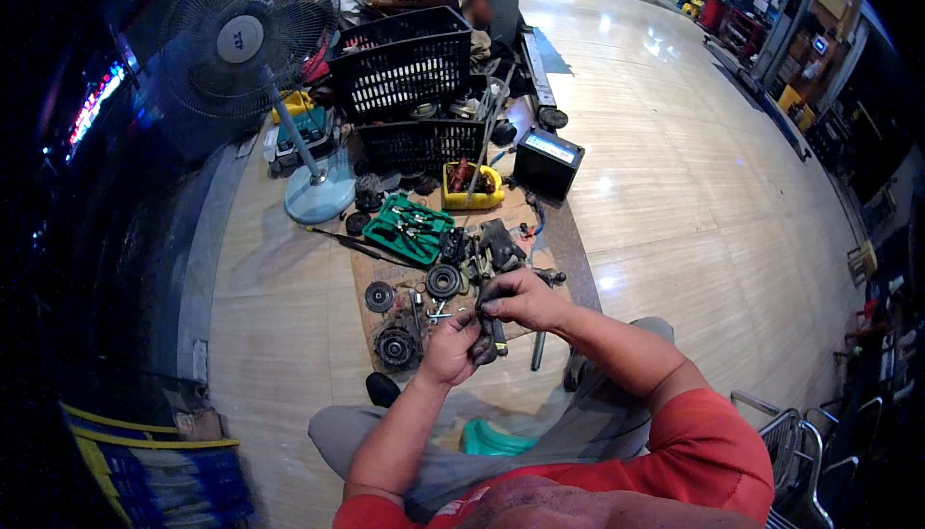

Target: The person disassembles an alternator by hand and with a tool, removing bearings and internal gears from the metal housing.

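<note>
My left hand [454, 347] and my right hand [526, 300] meet over a cardboard sheet [567, 309] on the floor. Both have blackened, curled fingers, pinched together at a small dark piece whose kind I cannot make out. Just left of them sit a black ring-shaped part [443, 281], a round toothed part [396, 345] and a smaller disc [380, 296]. Beyond lies a green tool tray [409, 228] holding several pliers-like tools. Dark metal parts [502, 245] lie just past my right hand. A metal bar [538, 351] rests to its right.
A yellow cut-open container [470, 199] with reddish-brown contents stands farther back, beside a black battery [548, 164]. Behind are stacked black crates [400, 68] and, at left, a standing fan [239, 39]. A green stool [491, 438] is between my legs; metal chairs [792, 452] stand at right.
</note>
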Motion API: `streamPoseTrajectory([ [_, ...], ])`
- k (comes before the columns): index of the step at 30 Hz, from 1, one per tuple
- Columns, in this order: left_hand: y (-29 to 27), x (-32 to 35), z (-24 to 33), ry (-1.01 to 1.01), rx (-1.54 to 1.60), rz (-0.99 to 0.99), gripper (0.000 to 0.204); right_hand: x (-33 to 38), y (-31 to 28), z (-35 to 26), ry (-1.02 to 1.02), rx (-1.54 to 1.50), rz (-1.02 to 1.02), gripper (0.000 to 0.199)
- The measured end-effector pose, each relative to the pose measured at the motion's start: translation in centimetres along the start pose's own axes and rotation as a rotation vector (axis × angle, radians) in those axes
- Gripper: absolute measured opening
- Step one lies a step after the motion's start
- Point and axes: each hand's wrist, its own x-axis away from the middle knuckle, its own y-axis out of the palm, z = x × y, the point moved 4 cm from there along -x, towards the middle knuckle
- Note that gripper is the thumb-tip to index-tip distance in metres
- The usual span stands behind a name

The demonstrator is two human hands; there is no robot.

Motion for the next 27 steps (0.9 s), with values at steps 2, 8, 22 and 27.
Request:
streamPoseTrajectory([
  [2, 0.2, 0.2, 0.2, -0.057, 0.099, -0.173, 0.012, 0.0, 0.3, -0.2, -0.020, 0.000, 0.003, 0.019],
  [8, 0.5, -0.7, 2.1, 0.316, -0.811, 0.397, 0.014, -0.8, -1.1, 1.3, -0.126, 0.313, 0.218, 0.018],
  [22, -1.5, -0.5, 0.3, 0.099, -0.259, 0.082, 0.013, -0.5, -0.4, 0.2, -0.151, 0.200, 0.100, 0.022],
  [27, -1.0, -1.1, -0.2, 0.186, -0.200, 0.177, 0.016, -0.3, -0.5, 0.4, -0.207, 0.307, 0.176, 0.020],
])
